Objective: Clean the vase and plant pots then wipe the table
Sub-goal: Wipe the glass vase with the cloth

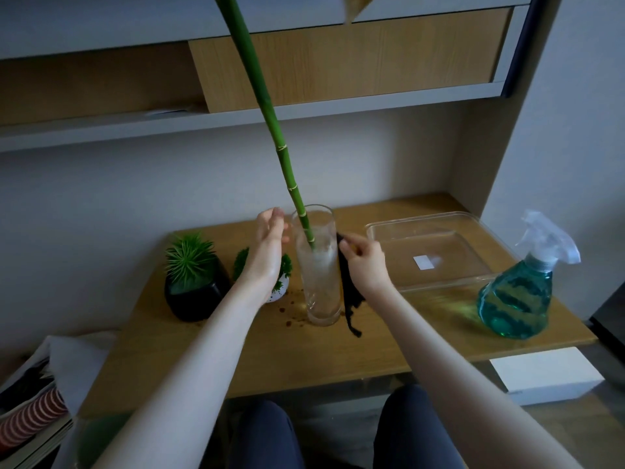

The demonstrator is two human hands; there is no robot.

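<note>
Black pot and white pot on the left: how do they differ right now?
The black pot is larger and in full view; the white pot is smaller and partly hidden behind the left forearm. The black pot holds a spiky green plant; the white pot holds a bushier green one. The white pot stands nearer the glass vase. Both stand upright on the table.

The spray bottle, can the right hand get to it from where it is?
Probably yes. The spray bottle stands in the open at the table's right end, on the right hand's own side. Only the low clear tray lies between them, but the hand is holding a dark cloth.
</note>
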